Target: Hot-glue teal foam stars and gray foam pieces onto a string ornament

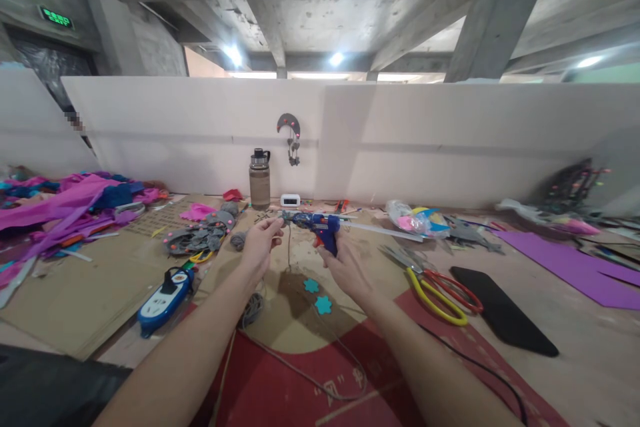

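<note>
The person's right hand (345, 267) grips the glue gun (327, 232), glue stick (385, 231) projecting from its rear. Left of the gun, the left hand (263, 241) pinches what appears to be a grey piece (287, 215), too small to identify. Yarn (289, 250) hangs left of the gun. Two teal pieces (323, 305) lie nearer the person than the gun; scissors (440, 293), right of it.

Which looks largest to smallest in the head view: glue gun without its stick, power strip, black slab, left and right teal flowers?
1. Black slab
2. Power strip
3. Glue gun
4. Left teal flower and right teal flower: too alike to rank
</note>
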Demonstrator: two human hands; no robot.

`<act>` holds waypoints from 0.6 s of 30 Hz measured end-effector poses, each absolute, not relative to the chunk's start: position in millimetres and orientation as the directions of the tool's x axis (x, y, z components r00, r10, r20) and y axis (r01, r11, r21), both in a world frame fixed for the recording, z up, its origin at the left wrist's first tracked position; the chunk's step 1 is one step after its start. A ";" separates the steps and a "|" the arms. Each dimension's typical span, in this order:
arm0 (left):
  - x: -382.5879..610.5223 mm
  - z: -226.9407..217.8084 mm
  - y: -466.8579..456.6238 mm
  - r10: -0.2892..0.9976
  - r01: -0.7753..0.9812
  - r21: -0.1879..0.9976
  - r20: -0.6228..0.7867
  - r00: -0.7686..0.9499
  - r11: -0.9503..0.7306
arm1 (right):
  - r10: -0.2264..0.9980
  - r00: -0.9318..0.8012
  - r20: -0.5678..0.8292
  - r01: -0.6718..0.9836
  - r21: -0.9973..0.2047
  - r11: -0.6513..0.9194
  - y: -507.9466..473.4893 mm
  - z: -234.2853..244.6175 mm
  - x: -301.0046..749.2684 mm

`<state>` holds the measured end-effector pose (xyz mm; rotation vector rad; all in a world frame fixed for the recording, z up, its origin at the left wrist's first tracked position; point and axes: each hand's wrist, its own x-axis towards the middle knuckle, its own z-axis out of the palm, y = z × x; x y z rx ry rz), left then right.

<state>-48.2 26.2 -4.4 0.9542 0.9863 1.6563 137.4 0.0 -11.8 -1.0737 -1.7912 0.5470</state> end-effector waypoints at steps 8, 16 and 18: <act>-48.0 -3.7 25.0 0.963 -0.356 0.909 0.141 -0.230 -0.218 | 0.838 -0.155 0.524 0.375 -0.753 0.540 4.8 -20.0 139.1; -43.3 1.4 17.9 0.984 -0.403 0.901 0.114 -0.140 -0.162 | 0.851 -0.137 0.506 0.393 -0.761 0.516 1.5 -18.7 138.1; -41.5 2.5 16.2 0.983 -0.398 0.901 0.135 -0.125 -0.174 | 0.851 -0.130 0.510 0.406 -0.755 0.514 1.3 -17.8 138.1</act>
